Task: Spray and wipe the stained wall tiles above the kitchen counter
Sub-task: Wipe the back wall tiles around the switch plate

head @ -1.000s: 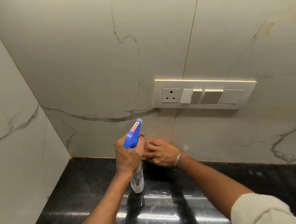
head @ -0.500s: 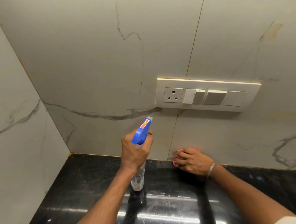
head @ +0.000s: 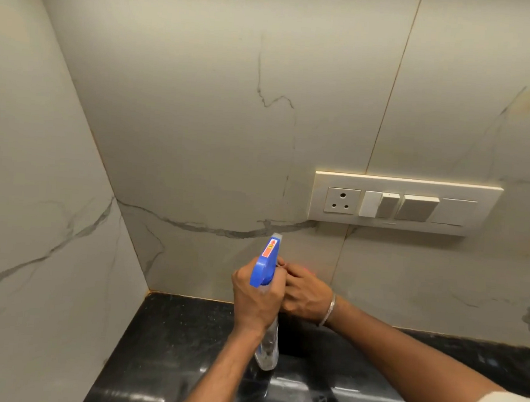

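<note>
My left hand [head: 255, 297] grips a clear spray bottle with a blue trigger head [head: 265, 263], nozzle aimed up at the pale marble-look wall tiles [head: 215, 134]. My right hand [head: 306, 293] presses a pink cloth [head: 308, 270] against the bottom of the wall, just behind the bottle; only a sliver of the cloth shows past the fingers. A yellowish stain [head: 529, 100] marks the tile at the upper right.
A cream switch plate with a socket [head: 404, 204] is mounted on the wall right of centre. A glossy black counter [head: 184, 352] runs below. A side wall [head: 37, 216] closes the corner on the left.
My right hand has slid left along the base of the wall with the cloth and is now close behind the bottle. The view has shifted left and up.
</note>
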